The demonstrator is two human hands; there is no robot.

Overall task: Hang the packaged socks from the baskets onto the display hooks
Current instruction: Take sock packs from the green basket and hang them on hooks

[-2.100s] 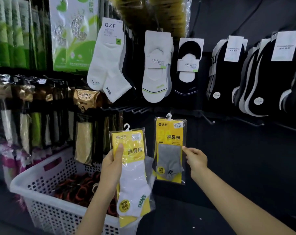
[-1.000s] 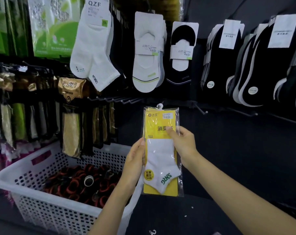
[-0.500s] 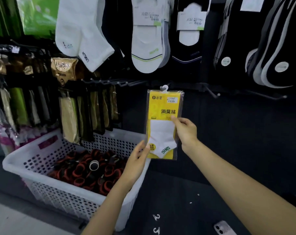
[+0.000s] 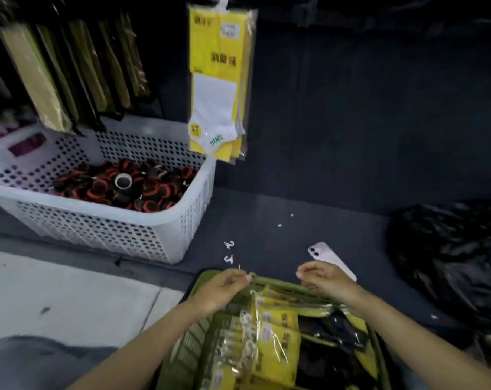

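We look down on a dark floor mat that meets a pale floor at 8 o'clock. At 10 o'clock stands a white perforated basket of red-and-black rolls, with gold packets hanging above it. A crumpled black plastic bag lies at 3 o'clock. A phone and two loose white hooks lie near the centre.

At 12 o'clock a packaged pair of white socks hangs on the display. At 6 o'clock a green basket holds more yellow sock packs.

Half a second ago both hands were up at that hanging pack; now it hangs free and our view has tipped down, losing the upper sock rows. The left hand has dropped to the green basket's far rim, fingers curled; we cannot tell whether its grip is clamped on anything. The right hand is beside it, its grip slack, fingers loosely curled with nothing in them.
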